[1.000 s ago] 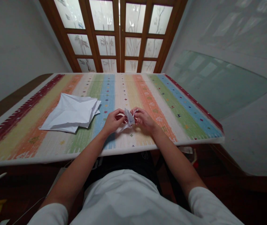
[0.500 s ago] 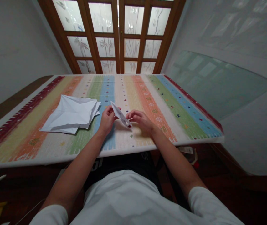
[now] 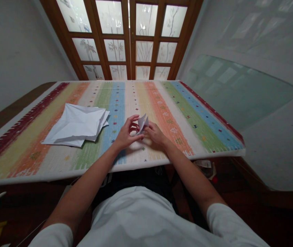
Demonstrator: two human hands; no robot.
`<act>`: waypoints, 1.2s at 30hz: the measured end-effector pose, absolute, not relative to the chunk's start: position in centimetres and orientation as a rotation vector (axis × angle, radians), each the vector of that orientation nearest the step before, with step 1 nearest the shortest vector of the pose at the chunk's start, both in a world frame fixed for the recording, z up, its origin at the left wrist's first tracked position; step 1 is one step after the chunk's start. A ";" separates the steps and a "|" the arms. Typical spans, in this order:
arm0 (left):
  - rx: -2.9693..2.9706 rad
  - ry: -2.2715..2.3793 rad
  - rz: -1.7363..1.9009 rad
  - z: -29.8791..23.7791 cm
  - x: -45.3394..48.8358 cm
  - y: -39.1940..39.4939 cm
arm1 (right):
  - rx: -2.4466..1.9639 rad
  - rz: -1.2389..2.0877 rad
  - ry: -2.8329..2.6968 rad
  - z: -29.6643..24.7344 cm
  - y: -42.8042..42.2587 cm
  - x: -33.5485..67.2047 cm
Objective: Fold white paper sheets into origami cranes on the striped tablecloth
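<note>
A small folded piece of white paper (image 3: pixel 142 124) sits between the person's two hands, raised just above the middle of the counter's striped cloth (image 3: pixel 187 137). Its long axis stands nearly upright, leaning slightly away from the person. Two pointed flaps at its top end aim up and away toward the glazed doors (image 3: pixel 133 41), forming a narrow V, while its lower end is tucked in among the fingers and hidden.

The left hand (image 3: pixel 127 132) is curled around the paper's left side, with its fingers arched and its thumb reaching under the lower end, gripping the paper lightly. The right hand (image 3: pixel 155 133) closes on the paper from the other side, its fingertips (image 3: pixel 148 127) pressed against the lower part. The hands nearly meet at the paper, which is the only thing either one holds.

To the left of the hands, just beyond the left wrist, a loose stack of creased white paper sheets (image 3: pixel 75 123) lies flat on the cloth, well apart from the folded piece. The cloth runs in long bands of red, yellow, orange, green and blue, and covers the counter (image 3: pixel 12 118) up to its far edge.
</note>
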State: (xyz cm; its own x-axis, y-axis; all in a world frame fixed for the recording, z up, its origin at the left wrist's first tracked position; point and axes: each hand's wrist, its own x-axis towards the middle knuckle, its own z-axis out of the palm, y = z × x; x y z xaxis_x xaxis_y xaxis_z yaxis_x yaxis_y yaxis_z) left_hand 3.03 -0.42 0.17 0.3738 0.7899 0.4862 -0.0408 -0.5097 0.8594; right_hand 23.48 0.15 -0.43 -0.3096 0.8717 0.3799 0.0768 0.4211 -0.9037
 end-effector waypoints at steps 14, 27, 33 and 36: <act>1.949 0.777 1.363 0.7 2.6 -0.8 | -0.746 0.898 -1.849 0.3 -0.7 23.4; 1.895 0.772 1.315 0.8 2.3 -1.0 | -0.794 0.879 -1.662 0.5 -1.0 23.5; 1.962 0.673 1.289 0.9 2.2 -1.0 | -0.764 0.820 -1.659 0.0 -0.6 23.4; 1.939 0.636 1.307 0.7 2.2 -0.9 | -0.747 0.808 -1.681 -0.2 -0.6 23.4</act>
State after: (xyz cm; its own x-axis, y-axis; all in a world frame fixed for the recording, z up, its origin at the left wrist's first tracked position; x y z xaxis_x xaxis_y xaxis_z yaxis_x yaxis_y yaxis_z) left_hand 2.25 -0.91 0.75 0.3694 0.7227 0.5841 0.0132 -0.6326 0.7744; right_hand 23.41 -0.56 -0.16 -0.2274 0.8074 0.5445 0.0786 0.5725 -0.8161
